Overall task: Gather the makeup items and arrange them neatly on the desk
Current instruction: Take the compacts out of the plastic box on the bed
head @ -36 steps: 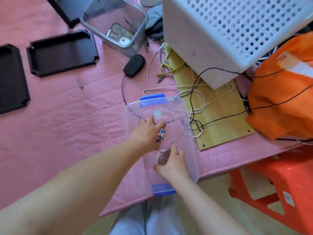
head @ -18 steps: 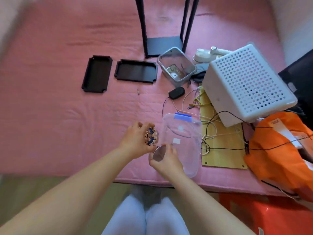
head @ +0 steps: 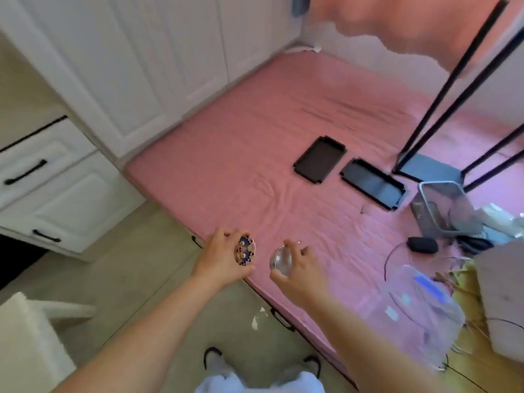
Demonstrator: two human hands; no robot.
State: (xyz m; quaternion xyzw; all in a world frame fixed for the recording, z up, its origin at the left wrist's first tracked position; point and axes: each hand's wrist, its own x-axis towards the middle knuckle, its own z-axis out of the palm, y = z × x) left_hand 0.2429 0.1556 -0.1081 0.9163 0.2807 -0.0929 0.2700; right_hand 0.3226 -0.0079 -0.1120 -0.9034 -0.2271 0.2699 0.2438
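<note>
My left hand (head: 222,260) holds a round gold compact with a blue pattern (head: 244,251) over the near edge of the pink bed cover. Just to its right, my right hand (head: 297,269) grips a round silver compact (head: 279,259) between thumb and fingers. The two hands are a short gap apart. A clear plastic pouch with a blue zip (head: 416,304) lies on the bed at the lower right, away from both hands.
Two black trays (head: 319,158) (head: 371,182) lie on the pink bed cover (head: 255,154). A clear bin (head: 442,205), a black mouse (head: 422,245) and cables sit at the right. White drawers (head: 54,188) stand at the left; black frame legs (head: 450,80) rise at the back right.
The view has swung left, towards the white drawers. Both hands have lifted off the clear pouch with their compacts and moved left, past the bed's edge.
</note>
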